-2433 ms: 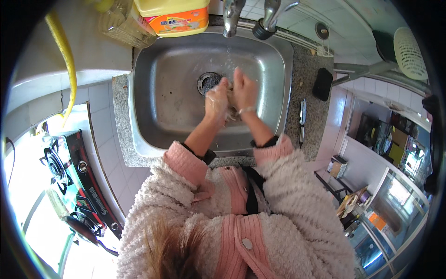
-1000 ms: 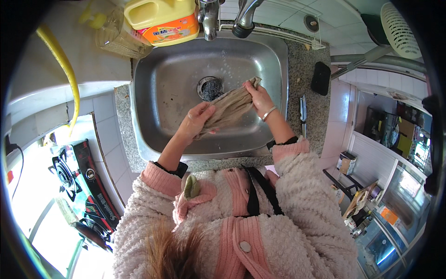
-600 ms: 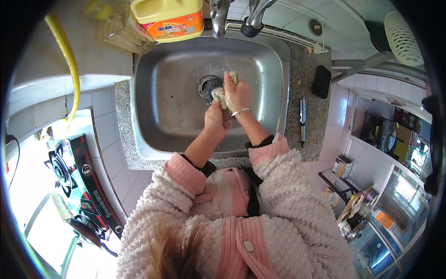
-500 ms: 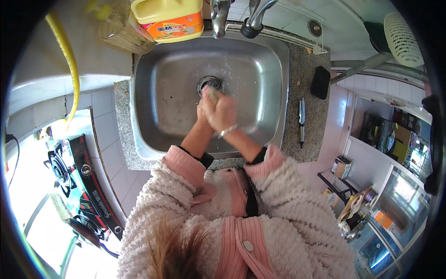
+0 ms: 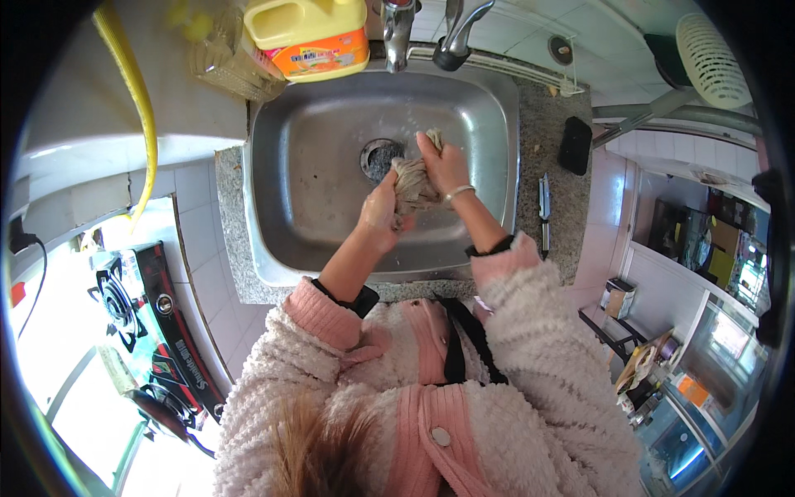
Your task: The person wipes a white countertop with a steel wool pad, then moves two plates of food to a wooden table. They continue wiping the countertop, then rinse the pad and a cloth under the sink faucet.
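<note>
Over the metal sink [image 5: 319, 203], a crumpled greyish-beige cloth [image 5: 414, 189] is stretched between my two hands. My left hand [image 5: 379, 214] grips its lower left part, fingers curled around it. On the upper right, my right hand [image 5: 448, 168] closes around the other end, and a bit of cloth pokes out above the thumb. A bracelet circles my right wrist. Just left of the cloth lies the round drain [image 5: 382, 159]. Part of the fingers is hidden by the cloth.
A faucet [image 5: 398, 37] and a second tap [image 5: 454, 50] stand behind the sink. At the back left is a yellow jug [image 5: 310, 37]. A knife [image 5: 544, 211] and a black object [image 5: 575, 146] lie on the right counter. To the left sits a gas stove [image 5: 161, 319].
My hands were clasped together over the drain with the cloth bunched between them. They have moved apart, the right hand to the right, and the cloth now shows spread between them.
</note>
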A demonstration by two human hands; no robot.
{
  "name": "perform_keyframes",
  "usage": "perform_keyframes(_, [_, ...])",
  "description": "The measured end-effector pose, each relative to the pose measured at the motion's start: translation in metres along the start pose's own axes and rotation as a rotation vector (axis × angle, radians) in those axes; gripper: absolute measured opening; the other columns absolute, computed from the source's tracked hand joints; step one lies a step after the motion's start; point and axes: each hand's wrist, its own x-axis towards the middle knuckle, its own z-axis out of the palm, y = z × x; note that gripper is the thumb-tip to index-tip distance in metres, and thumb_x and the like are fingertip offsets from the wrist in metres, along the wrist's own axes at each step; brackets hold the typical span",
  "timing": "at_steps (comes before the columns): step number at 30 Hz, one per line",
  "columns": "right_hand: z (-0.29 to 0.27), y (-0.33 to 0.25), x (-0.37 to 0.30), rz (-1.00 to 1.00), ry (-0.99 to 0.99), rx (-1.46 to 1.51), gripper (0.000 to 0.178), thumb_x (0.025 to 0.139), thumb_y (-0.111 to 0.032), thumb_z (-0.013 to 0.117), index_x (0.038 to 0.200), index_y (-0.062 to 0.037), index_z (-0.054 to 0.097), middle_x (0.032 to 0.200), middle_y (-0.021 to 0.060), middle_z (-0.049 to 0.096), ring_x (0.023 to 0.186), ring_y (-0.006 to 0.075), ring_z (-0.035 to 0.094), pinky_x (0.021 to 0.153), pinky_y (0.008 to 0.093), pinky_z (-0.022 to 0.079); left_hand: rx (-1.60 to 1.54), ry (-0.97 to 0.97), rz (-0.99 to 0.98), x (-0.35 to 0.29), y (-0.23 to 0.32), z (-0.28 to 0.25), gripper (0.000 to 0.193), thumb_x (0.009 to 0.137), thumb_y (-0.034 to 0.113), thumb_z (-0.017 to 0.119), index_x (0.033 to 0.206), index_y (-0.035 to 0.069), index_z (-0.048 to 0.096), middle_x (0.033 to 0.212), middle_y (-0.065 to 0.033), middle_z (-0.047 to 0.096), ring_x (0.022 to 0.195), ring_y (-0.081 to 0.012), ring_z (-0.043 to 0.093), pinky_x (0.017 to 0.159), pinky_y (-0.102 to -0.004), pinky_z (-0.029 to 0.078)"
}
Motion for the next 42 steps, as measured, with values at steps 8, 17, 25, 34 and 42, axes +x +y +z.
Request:
perform_keyframes(8, [-0.096,-0.090,-0.018,-0.855,0.518,0.377,0.049,0.083,-0.024,0.068,0.124,-0.0046,0.052,0.120,0.0179,0.054,0.111,0.0302,0.054,0.094,0.0384,0.043,-0.041,-0.220,0.184,-0.026,0.046,0.043,0.020,0.095,0.016,0.051,0.105,-0.001,0.050,0.092,-0.0096,0.057,0.081,-0.0195,0.060,0.070,-0.0314,0.053])
perform_keyframes(17, [-0.120,-0.144,-0.017,-0.904,0.469,0.242,0.046,0.068,-0.007,0.071,0.113,-0.0122,0.066,0.118,0.0224,0.059,0.105,0.0267,0.063,0.085,0.0305,0.050,-0.073,-0.278,0.276,-0.030,0.074,0.067,0.019,0.092,0.005,0.047,0.108,-0.005,0.048,0.102,-0.0156,0.057,0.089,-0.0242,0.060,0.078,-0.0369,0.054])
perform_keyframes(25, [-0.115,-0.077,0.008,-0.588,0.235,0.664,0.032,0.089,-0.019,0.061,0.114,0.0014,0.061,0.110,0.0137,0.065,0.099,0.0166,0.063,0.085,0.0272,0.048,-0.160,-0.113,0.221,0.012,0.087,0.094,0.016,0.091,0.006,0.049,0.104,-0.002,0.051,0.097,-0.0144,0.057,0.086,-0.0259,0.059,0.076,-0.0413,0.052])
perform_keyframes(34, [-0.092,-0.019,0.018,-0.226,0.153,0.830,0.026,0.093,-0.017,0.055,0.105,0.0048,0.064,0.096,0.0098,0.068,0.089,0.0109,0.064,0.077,0.0221,0.049,-0.327,0.010,0.104,0.091,0.101,0.118,0.014,0.094,0.009,0.041,0.097,-0.003,0.048,0.093,-0.0135,0.050,0.088,-0.0273,0.053,0.080,-0.0434,0.049])
perform_keyframes(42, [-0.048,-0.043,0.052,0.105,0.063,1.142,0.021,0.092,-0.016,0.054,0.094,-0.0014,0.068,0.078,0.0042,0.066,0.067,0.0103,0.059,0.061,0.0238,0.048,-0.162,-0.300,0.117,0.111,0.120,0.091,0.015,0.090,0.014,0.048,0.089,0.001,0.056,0.083,-0.0089,0.057,0.073,-0.0199,0.055,0.069,-0.0333,0.050])
